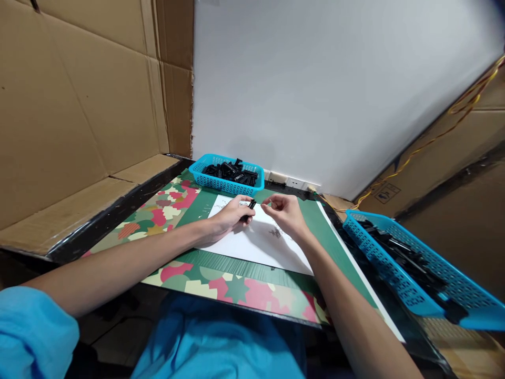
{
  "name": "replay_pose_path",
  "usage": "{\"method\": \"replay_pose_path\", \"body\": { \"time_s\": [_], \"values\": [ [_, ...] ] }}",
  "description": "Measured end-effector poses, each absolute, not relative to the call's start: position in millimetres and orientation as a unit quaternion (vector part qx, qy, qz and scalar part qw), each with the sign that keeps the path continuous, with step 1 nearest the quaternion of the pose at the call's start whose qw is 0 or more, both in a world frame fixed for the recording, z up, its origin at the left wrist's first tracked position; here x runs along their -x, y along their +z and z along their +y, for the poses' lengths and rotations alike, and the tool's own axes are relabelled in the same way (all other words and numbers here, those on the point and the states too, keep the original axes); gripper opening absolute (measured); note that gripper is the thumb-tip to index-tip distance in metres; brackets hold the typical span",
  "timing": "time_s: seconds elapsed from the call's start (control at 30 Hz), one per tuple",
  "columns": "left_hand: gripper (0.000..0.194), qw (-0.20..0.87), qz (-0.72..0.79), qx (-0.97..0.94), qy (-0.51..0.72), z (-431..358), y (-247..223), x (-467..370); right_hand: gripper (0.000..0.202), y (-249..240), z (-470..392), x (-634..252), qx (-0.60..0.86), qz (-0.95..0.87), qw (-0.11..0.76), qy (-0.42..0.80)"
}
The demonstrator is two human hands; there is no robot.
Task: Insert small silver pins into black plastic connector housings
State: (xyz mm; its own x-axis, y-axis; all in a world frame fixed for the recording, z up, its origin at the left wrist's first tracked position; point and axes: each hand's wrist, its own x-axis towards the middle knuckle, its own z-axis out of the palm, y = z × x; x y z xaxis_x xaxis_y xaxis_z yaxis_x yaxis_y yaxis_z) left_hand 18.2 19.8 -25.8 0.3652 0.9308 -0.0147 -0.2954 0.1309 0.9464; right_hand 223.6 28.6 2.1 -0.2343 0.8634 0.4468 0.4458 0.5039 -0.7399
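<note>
My left hand [230, 219] is closed around a small black plastic part [248, 209], which sticks up between thumb and fingers. Just to its right, my right hand [286, 211] is closed in a pinch, thumb against index finger; whatever it may hold is too small to make out. Both hands are above a white sheet [252, 246] on the table. Under the right hand a little pile of tiny dark pieces [276, 232] lies on the sheet, and more tiny bits are scattered near its far left corner.
A blue basket [226, 184] of black parts stands at the back against the wall. Another blue basket [406, 281], also with black parts, is at the right edge. Cardboard [79, 105] walls the left side. Yellow wires [414, 152] run to a socket strip [295, 182].
</note>
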Motion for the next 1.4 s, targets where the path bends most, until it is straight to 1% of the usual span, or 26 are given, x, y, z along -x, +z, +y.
{"method": "replay_pose_path", "body": {
  "time_s": [0.2,0.3,0.67,0.83,1.03,1.2,1.4],
  "values": [
    [0.044,0.687,0.318,-0.498,0.422,20,-31,-19,0.012,-1,27,-223,0.424,-0.802,0.403,0.122],
    [0.044,0.678,0.321,-0.514,0.416,19,-32,-18,0.012,-4,27,-223,0.431,-0.808,0.392,0.087],
    [0.047,0.676,0.323,-0.533,0.393,16,-30,-17,0.013,-7,29,-224,0.435,-0.815,0.372,0.088],
    [0.045,0.663,0.316,-0.552,0.394,17,-33,-17,0.015,-10,29,-225,0.435,-0.82,0.364,0.073],
    [0.04,0.639,0.317,-0.585,0.387,13,-35,-19,0.016,-11,30,-228,0.447,-0.832,0.326,0.046],
    [0.044,0.649,0.329,-0.569,0.383,15,-36,-20,0.015,-10,26,-224,0.447,-0.837,0.313,0.048],
    [0.044,0.656,0.323,-0.566,0.381,16,-36,-20,0.012,-10,26,-223,0.442,-0.838,0.317,0.043]
  ]
}}
